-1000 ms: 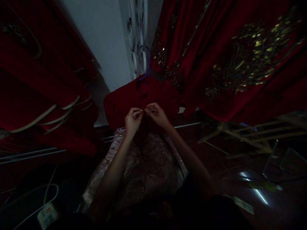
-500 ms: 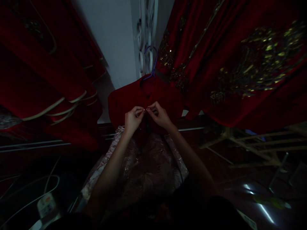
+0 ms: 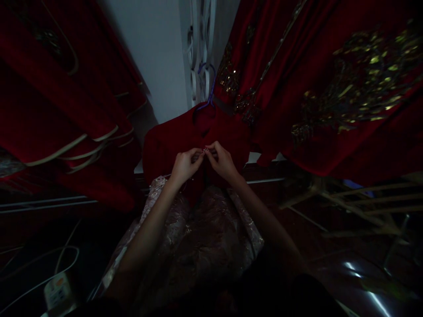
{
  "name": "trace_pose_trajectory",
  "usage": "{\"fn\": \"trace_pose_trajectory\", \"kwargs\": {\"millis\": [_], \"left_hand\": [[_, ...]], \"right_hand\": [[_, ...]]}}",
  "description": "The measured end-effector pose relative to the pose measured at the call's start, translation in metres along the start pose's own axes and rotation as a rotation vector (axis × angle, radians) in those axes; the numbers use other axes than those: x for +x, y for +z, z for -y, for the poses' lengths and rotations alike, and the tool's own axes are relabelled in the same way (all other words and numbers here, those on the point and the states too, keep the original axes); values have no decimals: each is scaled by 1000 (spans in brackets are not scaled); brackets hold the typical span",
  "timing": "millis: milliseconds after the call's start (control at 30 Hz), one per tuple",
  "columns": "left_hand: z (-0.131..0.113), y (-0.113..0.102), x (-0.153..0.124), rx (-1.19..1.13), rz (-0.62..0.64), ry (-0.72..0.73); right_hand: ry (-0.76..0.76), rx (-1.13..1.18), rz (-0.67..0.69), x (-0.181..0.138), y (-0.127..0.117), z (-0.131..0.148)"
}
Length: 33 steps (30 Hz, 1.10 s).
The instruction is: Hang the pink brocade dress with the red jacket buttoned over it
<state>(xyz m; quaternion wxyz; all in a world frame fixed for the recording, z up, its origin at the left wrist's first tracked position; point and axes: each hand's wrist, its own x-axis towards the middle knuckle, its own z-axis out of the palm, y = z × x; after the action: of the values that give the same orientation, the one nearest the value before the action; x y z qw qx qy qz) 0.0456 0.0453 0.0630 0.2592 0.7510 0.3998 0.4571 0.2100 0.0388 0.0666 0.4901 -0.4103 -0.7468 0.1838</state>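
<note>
At red garment (image 3: 172, 141) front, hands' (image 3: 205, 162) pinch unclear, dim.

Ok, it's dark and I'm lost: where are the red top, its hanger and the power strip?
red top (image 3: 167, 147), head view, on its left shoulder panel.
hanger (image 3: 206, 86), head view, on the purple hook.
power strip (image 3: 56, 293), head view, on its white body.

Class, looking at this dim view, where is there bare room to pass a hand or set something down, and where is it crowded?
Bare floor lies right of the pale sequined fabric. Left of it, white cables clutter. Both hands, left hand and right hand, crowd the red garment.
</note>
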Motion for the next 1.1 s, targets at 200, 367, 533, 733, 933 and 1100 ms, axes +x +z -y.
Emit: {"fn": "trace_pose_trajectory", "kwargs": {"millis": [200,367,533,733,933,1100], "left_hand": [[-2,-9,4,248,52,115],[-10,-18,10,358,109,144],[-11,-13,16,337,135,197],[14,15,-20,-198,-77,32],[38,24,-58,-524,113,-255],[41,40,-61,-536,275,-366]], "right_hand": [[67,144,35,1,1,-3],[73,159,50,5,0,-7],[54,152,29,12,3,-10],[120,64,-3,-15,19,-12],[483,-505,50,-74,7,-49],[673,-42,253,-82,-33,-67]]}}
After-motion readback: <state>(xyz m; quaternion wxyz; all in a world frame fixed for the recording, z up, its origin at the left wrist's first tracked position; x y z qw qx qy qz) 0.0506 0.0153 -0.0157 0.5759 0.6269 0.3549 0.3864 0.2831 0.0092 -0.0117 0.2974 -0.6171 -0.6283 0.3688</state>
